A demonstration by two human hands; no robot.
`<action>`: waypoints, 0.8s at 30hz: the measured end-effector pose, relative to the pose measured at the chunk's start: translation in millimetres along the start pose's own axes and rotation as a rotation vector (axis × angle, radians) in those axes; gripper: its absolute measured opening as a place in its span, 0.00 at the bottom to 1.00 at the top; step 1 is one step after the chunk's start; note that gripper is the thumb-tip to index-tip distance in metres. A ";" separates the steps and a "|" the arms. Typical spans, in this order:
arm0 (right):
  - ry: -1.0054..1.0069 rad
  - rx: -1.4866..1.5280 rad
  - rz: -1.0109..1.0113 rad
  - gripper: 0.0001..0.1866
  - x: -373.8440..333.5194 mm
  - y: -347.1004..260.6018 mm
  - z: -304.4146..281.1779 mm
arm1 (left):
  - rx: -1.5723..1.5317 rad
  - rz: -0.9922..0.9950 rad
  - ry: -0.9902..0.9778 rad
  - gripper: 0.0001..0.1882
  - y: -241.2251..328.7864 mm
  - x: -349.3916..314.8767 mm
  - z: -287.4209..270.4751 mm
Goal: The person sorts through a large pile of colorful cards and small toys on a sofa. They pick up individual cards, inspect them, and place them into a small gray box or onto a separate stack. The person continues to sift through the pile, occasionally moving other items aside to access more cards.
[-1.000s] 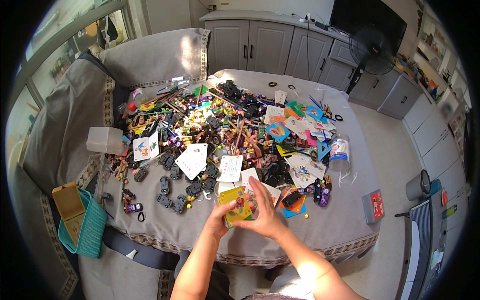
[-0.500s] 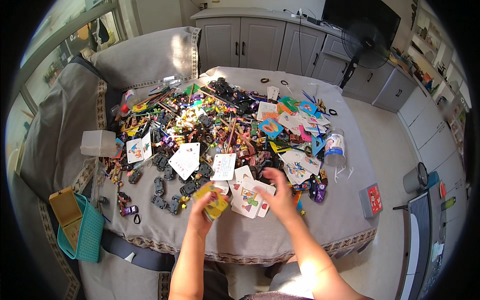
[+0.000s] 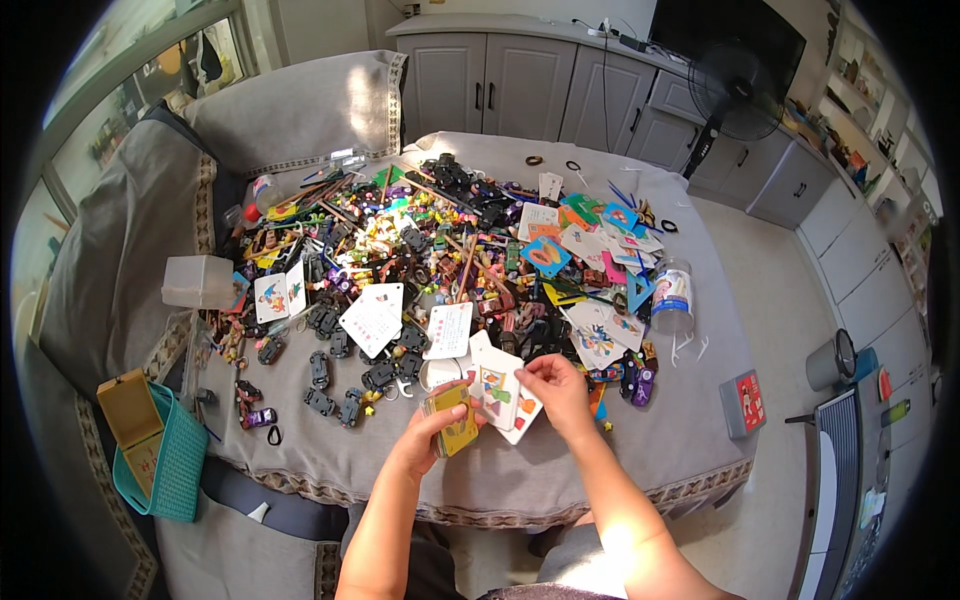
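Near table edge: stack of cards (image 3: pixel 452 418), yellow-backed, over the grey cloth
Left hand (image 3: pixel 425 437): clamped around stack of cards
Right hand (image 3: pixel 560 390): fingers pinching picture card (image 3: pixel 505 398) beside stack
Beyond stack: white cards, toy cars (image 3: pixel 330 385), plastic jar (image 3: pixel 674 295)

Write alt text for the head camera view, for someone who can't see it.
A person's left hand holds a yellow card stack while the right hand pinches a white picture card, over a grey-covered table heaped with small toys and cards. A teal basket sits at the left.
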State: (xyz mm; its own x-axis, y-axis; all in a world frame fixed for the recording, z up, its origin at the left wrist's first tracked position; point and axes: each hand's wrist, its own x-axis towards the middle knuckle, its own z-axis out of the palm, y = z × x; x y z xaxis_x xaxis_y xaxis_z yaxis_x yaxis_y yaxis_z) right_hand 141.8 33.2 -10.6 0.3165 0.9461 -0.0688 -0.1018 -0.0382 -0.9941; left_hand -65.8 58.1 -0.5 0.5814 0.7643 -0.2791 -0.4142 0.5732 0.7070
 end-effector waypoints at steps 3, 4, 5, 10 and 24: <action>0.022 0.229 -0.039 0.11 -5.3 -4.9 12.8 | -0.043 0.051 0.032 0.27 0.7 1.9 2.7; 0.029 0.254 -0.031 0.12 -7.3 -1.8 16.5 | -0.067 0.066 0.049 0.27 1.0 2.9 2.8; 0.032 0.285 -0.016 0.12 -9.4 2.0 17.9 | -0.090 0.080 0.067 0.27 0.6 3.9 2.8; 0.155 0.225 -0.014 0.09 -1.8 -0.4 9.1 | -0.176 0.273 0.337 0.27 2.8 7.9 -9.3; 0.154 0.379 0.007 0.07 -7.0 -4.0 21.8 | -0.328 0.575 0.504 0.23 27.3 -10.0 -41.9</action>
State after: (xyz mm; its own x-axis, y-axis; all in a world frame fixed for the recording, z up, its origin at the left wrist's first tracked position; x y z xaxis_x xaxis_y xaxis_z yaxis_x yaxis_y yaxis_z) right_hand 119.5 33.7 -4.3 0.4497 0.8857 -0.1155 -0.4355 0.1045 -0.8941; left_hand -112.2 78.5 -5.6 -0.1341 0.9602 -0.2450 -0.7791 0.0506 0.6248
